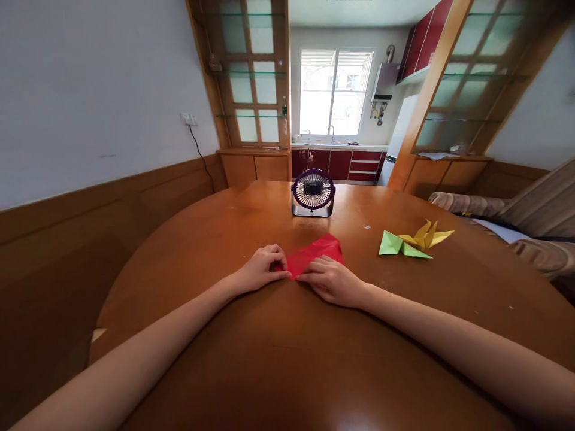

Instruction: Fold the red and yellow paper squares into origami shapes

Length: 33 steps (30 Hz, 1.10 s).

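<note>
A sheet of red paper (pixel 317 251), with a folded-looking outline, lies on the wooden table in front of me. My left hand (pixel 266 267) pinches its left corner between thumb and curled fingers. Across the near edge rests my right hand (pixel 331 279), its fingers together and the fingertips pressing the paper close to my left thumb. The two hands nearly meet at the near corner. Part of the sheet is hidden under my right fingers.
Beyond the paper a small purple-rimmed desk fan (pixel 313 193) stands on the round wooden table (pixel 287 365). To the right lie a green folded paper piece (pixel 398 244) and a yellow origami bird (pixel 426 236). A striped cushioned seat (pixel 534 209) is at the table's right side.
</note>
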Motion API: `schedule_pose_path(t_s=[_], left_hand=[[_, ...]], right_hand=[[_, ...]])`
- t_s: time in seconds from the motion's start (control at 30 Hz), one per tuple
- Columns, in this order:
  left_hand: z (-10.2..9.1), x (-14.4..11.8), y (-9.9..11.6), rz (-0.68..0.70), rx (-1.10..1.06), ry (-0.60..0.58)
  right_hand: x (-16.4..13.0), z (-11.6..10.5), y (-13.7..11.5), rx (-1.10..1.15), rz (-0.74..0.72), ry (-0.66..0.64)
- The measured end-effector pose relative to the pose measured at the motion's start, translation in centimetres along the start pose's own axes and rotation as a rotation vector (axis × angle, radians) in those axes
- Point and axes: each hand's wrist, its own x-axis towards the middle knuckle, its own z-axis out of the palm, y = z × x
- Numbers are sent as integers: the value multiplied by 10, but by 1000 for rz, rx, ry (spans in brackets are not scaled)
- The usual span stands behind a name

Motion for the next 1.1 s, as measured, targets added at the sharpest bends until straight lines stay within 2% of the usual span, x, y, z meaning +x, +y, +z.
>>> schedule_pose_path(t_s=[0.23,0.47,0.77,1.0,1.1], left_hand=[[-10,-2,-2,35,-22,-92],[-7,2,-5,-59,-132,-129],[-10,4,-8,-142,-270,-197],[-13,4,-4,-154,-229,-205],[-11,6,2,-185,-132,-176]], right_hand=[[2,-7,-3,-99,-58,-137],[7,-10,-6,-174,-97,-199],[4,-13,1,-163,-169,-144],[-13,-19,9,36,-105,-113],[-15,-18,11,105,-91,-96]])
